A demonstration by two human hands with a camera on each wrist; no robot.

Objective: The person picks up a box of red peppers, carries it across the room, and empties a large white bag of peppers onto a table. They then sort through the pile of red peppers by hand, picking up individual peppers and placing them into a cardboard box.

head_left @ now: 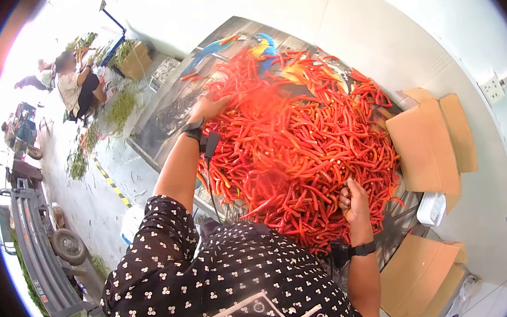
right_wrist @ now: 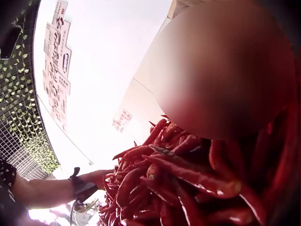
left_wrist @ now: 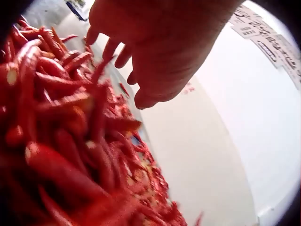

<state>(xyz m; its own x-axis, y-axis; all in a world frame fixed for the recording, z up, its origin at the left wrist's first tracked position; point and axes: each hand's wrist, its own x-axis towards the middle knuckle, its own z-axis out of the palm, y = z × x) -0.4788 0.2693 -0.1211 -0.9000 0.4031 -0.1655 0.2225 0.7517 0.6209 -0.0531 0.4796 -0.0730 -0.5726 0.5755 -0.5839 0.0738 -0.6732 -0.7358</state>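
Observation:
A wide heap of red chili peppers (head_left: 314, 139) covers most of the table. At the heap's left side is my left hand (head_left: 210, 106), beside a blurred streak of red peppers. The left wrist view shows this hand (left_wrist: 155, 47) above the peppers, its fingers extended and spread a little. My right hand (head_left: 354, 201) is over the near right part of the heap, with its fingers curled in and no pepper showing in it. A blurred patch hides most of that hand in the right wrist view, where peppers (right_wrist: 188, 174) lie just below it.
The table (head_left: 168, 113) has a parrot print (head_left: 263, 45) on its top. Cardboard boxes (head_left: 424, 145) stand at the right, with a white plastic container (head_left: 432, 208) near them. A person (head_left: 77, 85) sits among cut plants at the left. A cart (head_left: 38, 243) stands at lower left.

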